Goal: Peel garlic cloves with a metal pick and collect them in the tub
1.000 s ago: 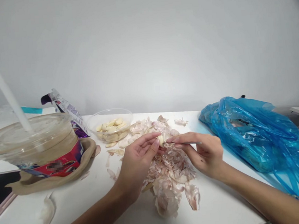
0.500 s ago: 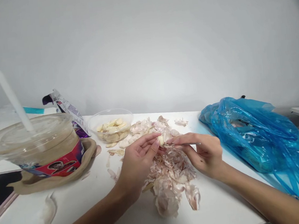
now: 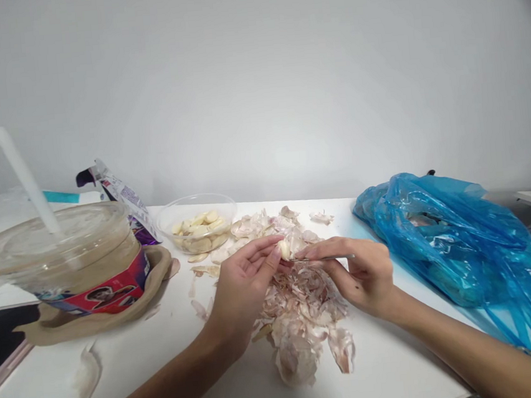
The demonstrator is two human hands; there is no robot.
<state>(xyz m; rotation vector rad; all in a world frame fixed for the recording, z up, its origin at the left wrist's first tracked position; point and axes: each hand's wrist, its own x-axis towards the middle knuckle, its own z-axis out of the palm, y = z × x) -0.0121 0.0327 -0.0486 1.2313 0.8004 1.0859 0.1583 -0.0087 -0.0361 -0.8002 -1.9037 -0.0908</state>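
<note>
Your left hand [image 3: 241, 282] pinches a clove [image 3: 284, 248] between thumb and fingertips, the other fingers curved behind it. The clove sits at the ends of those fingers, in the small space between your two hands, pale and mostly bare on the side that shows. Your right hand [image 3: 364, 271] grips a thin tool [image 3: 341, 256] between thumb and fingers, the remaining fingers curled in toward your palm. The tool lies nearly level, one end sticking out past your right knuckles and the other pointing at the clove; whether its tip touches the clove is too small to tell.

Right under both hands is a heap of skins [image 3: 304, 311], spreading toward you between your wrists and away from you beyond your fingertips. Beyond your left hand and a little to its left stands a clear bowl [image 3: 230, 216], partly filled with peeled cloves [image 3: 201, 223]. Well to the left of your left hand, a cup [image 3: 114, 288] with a straw [image 3: 26, 178] sits in a cardboard holder [image 3: 159, 265], and a packet [image 3: 123, 189] stands behind it. A loose skin [image 3: 87, 374] lies left of your left forearm. To the right of your right hand, apart from it, rests a crumpled blue bag [image 3: 457, 237].
</note>
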